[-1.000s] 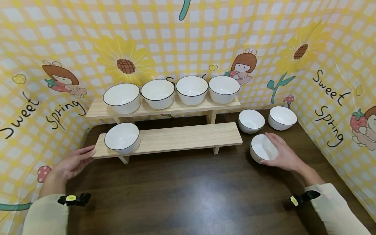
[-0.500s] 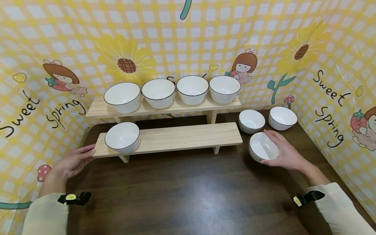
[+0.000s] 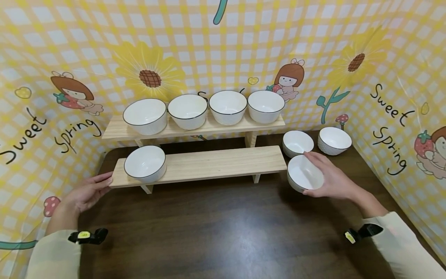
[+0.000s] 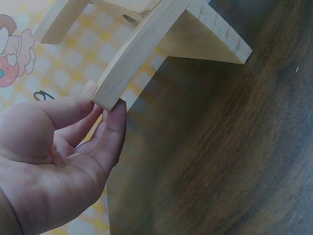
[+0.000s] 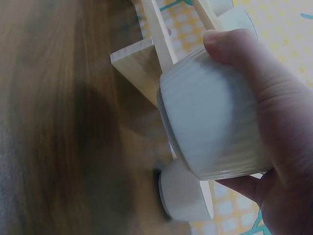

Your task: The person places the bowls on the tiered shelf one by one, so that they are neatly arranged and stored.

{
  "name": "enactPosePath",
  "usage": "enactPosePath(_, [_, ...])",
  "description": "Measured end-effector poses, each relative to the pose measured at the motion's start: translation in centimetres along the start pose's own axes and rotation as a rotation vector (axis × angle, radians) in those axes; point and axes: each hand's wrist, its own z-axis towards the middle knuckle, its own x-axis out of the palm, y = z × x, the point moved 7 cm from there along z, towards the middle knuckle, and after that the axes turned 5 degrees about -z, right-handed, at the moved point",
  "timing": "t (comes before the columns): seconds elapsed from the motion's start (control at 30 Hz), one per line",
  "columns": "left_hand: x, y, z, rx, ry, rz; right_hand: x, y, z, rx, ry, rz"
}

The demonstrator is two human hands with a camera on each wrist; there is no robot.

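Observation:
My right hand (image 3: pixel 334 179) grips a white dark-rimmed bowl (image 3: pixel 302 174) by its right side, close to the right end of the lower shelf board (image 3: pixel 223 162). In the right wrist view that bowl (image 5: pixel 210 112) is lifted off the table, its ribbed wall between thumb and fingers. At the other end of the board, my left hand (image 3: pixel 87 193) pinches the corner. The left wrist view has the thumb above the wooden board (image 4: pixel 142 54) and the fingertips (image 4: pixel 117 107) beneath it. One white bowl (image 3: pixel 145 164) sits on the left part of the lower board.
Several white bowls (image 3: pixel 188 112) line the upper wooden shelf (image 3: pixel 113 130). Two more, a near bowl (image 3: pixel 296 142) and a far bowl (image 3: pixel 334 140), stand on the dark wooden table (image 3: pixel 209 228) at the back right. A yellow checked cloth (image 3: pixel 209 46) surrounds the table's back and sides.
My right hand has raised the bowl and carried it left, toward the end of the lower board. The left hand keeps its place on the board's corner.

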Motion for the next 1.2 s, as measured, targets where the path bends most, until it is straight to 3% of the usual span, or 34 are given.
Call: enactPosePath(1.2, [-0.1,0.0,-0.1,-0.002,-0.002,0.005,1.7,7.4,7.7,-0.167,0.124,0.061])
